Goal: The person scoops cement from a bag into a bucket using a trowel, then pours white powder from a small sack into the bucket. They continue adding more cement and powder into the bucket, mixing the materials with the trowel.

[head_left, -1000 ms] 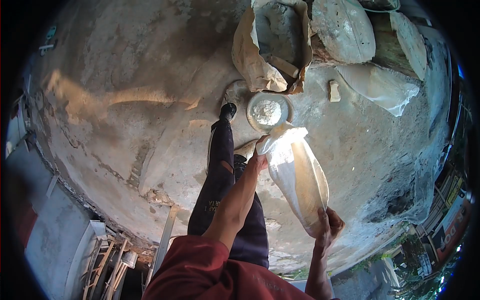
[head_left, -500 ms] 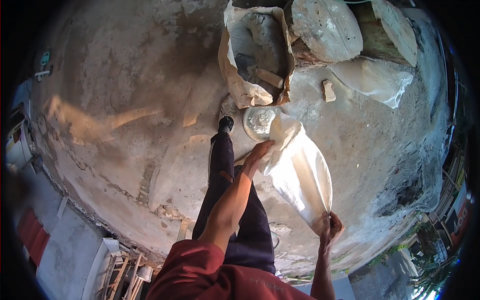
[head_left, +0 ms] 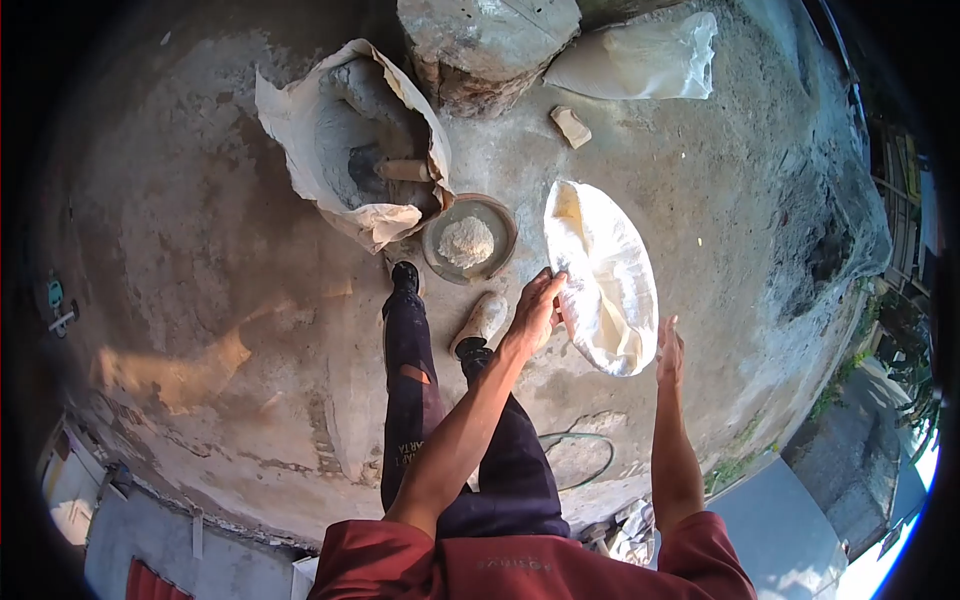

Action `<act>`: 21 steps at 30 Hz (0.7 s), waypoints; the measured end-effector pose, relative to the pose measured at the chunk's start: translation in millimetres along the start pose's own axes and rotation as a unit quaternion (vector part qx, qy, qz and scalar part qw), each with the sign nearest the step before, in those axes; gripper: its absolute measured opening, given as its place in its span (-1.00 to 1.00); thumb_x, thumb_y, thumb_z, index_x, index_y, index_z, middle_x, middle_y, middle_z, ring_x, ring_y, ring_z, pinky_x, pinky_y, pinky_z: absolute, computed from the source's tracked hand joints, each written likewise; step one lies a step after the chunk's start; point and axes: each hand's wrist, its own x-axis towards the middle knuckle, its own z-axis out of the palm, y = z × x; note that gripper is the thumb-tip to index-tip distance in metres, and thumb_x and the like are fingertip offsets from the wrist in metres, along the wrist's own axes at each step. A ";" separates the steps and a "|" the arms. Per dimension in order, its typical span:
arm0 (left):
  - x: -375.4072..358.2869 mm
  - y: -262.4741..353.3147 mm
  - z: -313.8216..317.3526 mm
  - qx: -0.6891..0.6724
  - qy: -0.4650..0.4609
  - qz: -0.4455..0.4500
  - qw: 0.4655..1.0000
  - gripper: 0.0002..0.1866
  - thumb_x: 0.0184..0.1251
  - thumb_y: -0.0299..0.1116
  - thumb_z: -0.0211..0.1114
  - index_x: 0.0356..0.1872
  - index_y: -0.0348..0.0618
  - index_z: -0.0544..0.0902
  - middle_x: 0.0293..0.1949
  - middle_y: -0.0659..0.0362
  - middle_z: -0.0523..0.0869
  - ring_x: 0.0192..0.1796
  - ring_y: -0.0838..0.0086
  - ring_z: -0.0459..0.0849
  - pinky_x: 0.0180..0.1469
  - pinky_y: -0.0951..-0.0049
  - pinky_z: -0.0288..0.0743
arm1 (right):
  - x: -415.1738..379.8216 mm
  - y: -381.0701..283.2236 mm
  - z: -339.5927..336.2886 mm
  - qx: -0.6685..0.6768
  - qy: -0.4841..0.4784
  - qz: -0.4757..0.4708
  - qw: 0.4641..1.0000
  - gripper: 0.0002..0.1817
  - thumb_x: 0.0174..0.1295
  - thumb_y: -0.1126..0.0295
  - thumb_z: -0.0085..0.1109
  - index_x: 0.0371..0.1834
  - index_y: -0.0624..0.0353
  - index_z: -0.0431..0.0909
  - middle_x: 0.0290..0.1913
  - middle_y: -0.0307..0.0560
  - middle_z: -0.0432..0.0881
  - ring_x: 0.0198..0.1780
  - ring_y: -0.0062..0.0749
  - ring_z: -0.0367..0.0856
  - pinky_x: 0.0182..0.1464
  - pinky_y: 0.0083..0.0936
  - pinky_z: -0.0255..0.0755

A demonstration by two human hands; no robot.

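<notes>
A white sack (head_left: pixel 605 290) hangs with its wide mouth turned up towards me, some whitish residue inside. My left hand (head_left: pixel 540 305) is closed on its left rim, thumb over the edge. Beside the sack's lower right edge is my right hand (head_left: pixel 671 352), fingers stretched out and gripping nothing. Left of the sack, a round shallow basin (head_left: pixel 508 238) stands on the floor with a heap of white powder (head_left: pixel 466 242) in it.
A large open paper bag (head_left: pixel 290 120) of grey powder, with a wooden handle (head_left: pixel 405 170) sticking out, stands beyond the basin. Further back are a stone block (head_left: pixel 490 40), a second white sack (head_left: pixel 640 58) and a broken chunk (head_left: pixel 571 127). A hose (head_left: pixel 605 460) lies near my legs.
The sack has swung from hanging over the basin to the right of it, its mouth now facing up. My right hand has let go of its bottom end. The view has shifted.
</notes>
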 end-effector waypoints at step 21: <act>22.3 53.7 -15.9 0.221 0.089 0.105 0.965 -0.75 0.63 -0.19 0.12 0.04 -0.12 0.60 -0.02 0.23 0.72 -0.01 0.51 0.73 -0.08 0.38 0.73 | -48.9 -178.0 104.4 0.071 0.126 -0.262 0.954 -0.59 0.32 0.43 0.37 0.24 0.20 0.63 -0.04 -0.11 0.77 0.00 -0.44 0.68 0.12 -0.45 0.53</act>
